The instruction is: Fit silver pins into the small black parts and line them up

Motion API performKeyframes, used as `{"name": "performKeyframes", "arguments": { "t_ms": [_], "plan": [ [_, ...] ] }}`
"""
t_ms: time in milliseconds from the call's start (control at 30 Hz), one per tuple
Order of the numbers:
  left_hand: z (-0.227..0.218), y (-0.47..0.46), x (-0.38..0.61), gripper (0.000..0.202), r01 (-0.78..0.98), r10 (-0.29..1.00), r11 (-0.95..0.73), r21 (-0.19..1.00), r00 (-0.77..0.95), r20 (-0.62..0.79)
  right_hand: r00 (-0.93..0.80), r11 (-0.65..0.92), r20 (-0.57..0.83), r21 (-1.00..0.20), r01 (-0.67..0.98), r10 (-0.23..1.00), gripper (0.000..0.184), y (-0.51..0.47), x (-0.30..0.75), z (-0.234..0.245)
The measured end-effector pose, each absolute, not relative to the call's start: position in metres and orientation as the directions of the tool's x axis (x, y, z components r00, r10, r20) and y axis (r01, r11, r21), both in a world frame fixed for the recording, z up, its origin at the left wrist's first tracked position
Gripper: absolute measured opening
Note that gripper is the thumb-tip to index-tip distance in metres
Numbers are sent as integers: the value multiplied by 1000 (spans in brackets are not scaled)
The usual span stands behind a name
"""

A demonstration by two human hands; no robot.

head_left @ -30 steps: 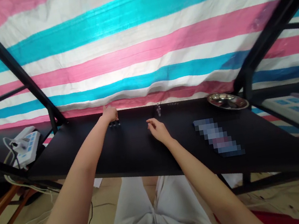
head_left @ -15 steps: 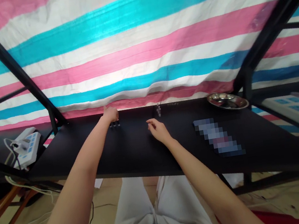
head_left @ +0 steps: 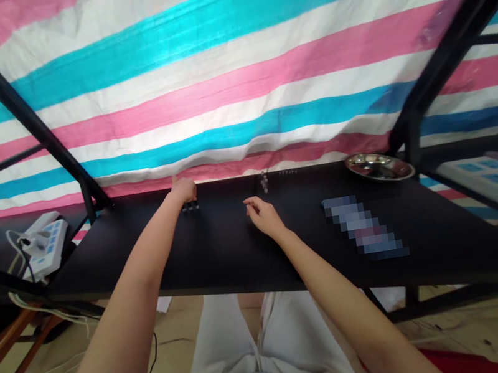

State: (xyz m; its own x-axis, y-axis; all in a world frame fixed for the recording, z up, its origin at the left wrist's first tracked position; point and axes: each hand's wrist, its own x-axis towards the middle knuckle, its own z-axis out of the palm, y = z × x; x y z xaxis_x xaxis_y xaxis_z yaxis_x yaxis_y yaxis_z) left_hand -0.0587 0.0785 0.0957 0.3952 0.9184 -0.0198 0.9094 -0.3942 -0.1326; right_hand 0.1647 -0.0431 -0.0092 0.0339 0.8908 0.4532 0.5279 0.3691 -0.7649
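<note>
On the far left part of the black tabletop (head_left: pixel 236 258), my left hand (head_left: pixel 185 190) is closed, its fingers curled down and partly hidden. Right below it several small dark pieces with pale ends (head_left: pixel 190 207) stand in a row; whether the hand touches them I cannot tell. My right hand (head_left: pixel 263 214) rests near the middle of the table, loosely bent, thumb and forefinger slightly apart with nothing visible between them. Just beyond it lies a small cluster of clear, shiny pieces (head_left: pixel 265 182). Several tiny pale pieces (head_left: pixel 287 173) form a line further right along the back edge.
A round metal plate (head_left: pixel 381 167) sits at the back right. Nearer is a blurred-out flat blue object (head_left: pixel 362 228). White power strips (head_left: pixel 48 246) with cables are at the left; another pale panel (head_left: pixel 496 179) is at the right. A striped sheet (head_left: pixel 233 88) hangs behind black frame posts.
Almost nothing differs. Both hands keep their places, and the view has shifted very slightly.
</note>
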Motion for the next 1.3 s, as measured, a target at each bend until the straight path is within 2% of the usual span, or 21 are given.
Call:
{"name": "performKeyframes", "arguments": {
  "t_ms": [367, 467, 567, 667, 767, 867, 967, 1067, 1300],
  "plan": [
    [95, 81, -61, 15, 910, 923, -384, -158, 384, -32, 28, 368, 450, -765, 529, 893, 26, -43, 166, -11],
    [100, 77, -60, 21, 921, 931, -364, -136, 364, -31, 22, 370, 450, -760, 534, 893, 27, -43, 166, -10],
    [104, 71, -52, 27, 905, 908, -413, -98, 418, 28, 33, 358, 450, -750, 556, 892, 27, -43, 166, -8],
    [103, 61, -34, 29, 846, 837, -524, -100, 533, 127, 82, 291, 433, -721, 629, 898, 26, -44, 168, -6],
    [93, 48, -6, 37, 773, 755, -626, -102, 633, 172, 147, 174, 418, -637, 751, 896, 26, -43, 173, -6],
    [75, 36, 23, 49, 726, 715, -684, -65, 686, 138, 174, 55, 390, -510, 858, 904, 25, -42, 178, -7],
    [58, 27, 45, 60, 742, 739, -668, -53, 670, 70, 190, -25, 348, -428, 904, 918, 28, -43, 182, -6],
    [43, 24, 60, 60, 765, 761, -643, -46, 644, 73, 203, -56, 326, -407, 912, 923, 29, -45, 182, -3],
    [21, 30, 80, 51, 797, 776, -602, -48, 598, 201, 256, -109, 302, -429, 897, 918, 31, -45, 182, 0]
  ]
}}
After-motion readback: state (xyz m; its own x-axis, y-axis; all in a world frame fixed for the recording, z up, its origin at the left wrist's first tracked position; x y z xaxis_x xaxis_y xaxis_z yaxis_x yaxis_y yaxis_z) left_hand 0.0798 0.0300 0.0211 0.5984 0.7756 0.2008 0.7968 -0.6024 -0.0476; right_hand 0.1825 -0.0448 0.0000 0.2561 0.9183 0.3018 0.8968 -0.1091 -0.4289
